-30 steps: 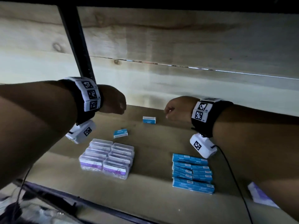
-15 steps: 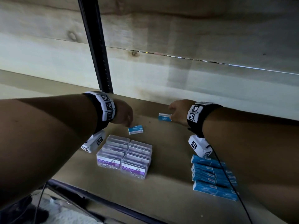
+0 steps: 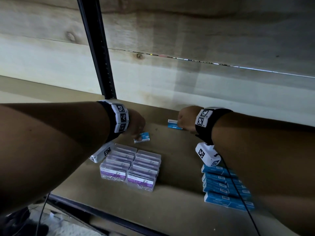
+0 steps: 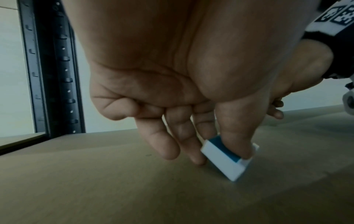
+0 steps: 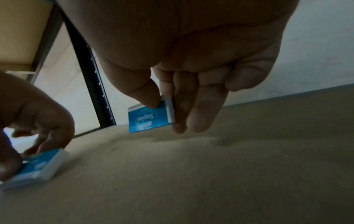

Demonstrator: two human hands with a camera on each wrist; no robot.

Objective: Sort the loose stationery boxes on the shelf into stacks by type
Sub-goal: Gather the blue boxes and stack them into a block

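Note:
Two small blue staples boxes lie loose toward the back of the brown shelf (image 3: 170, 210). My left hand (image 3: 136, 126) pinches the nearer staples box (image 3: 144, 137) between thumb and fingers, its front edge tipped up off the board (image 4: 228, 159). My right hand (image 3: 185, 120) pinches the farther staples box (image 3: 172, 124) by its end, thumb on top and fingers behind (image 5: 151, 116). At the front left stands a block of clear paper clip boxes (image 3: 131, 167) with purple labels. A stack of blue staples boxes (image 3: 221, 184) lies at the front right, partly behind my right forearm.
A black slotted upright post (image 3: 98, 53) rises behind my left wrist. A pale wooden plank wall (image 3: 204, 48) closes the back. The shelf's dark metal front rail (image 3: 102, 217) runs along the near edge. A black cable (image 3: 238, 193) trails from the right wrist camera over the blue stack.
Both hands have dropped from hovering fists onto the loose blue boxes: the left now pinches the nearer one, the right the farther one. The head view has shifted left.

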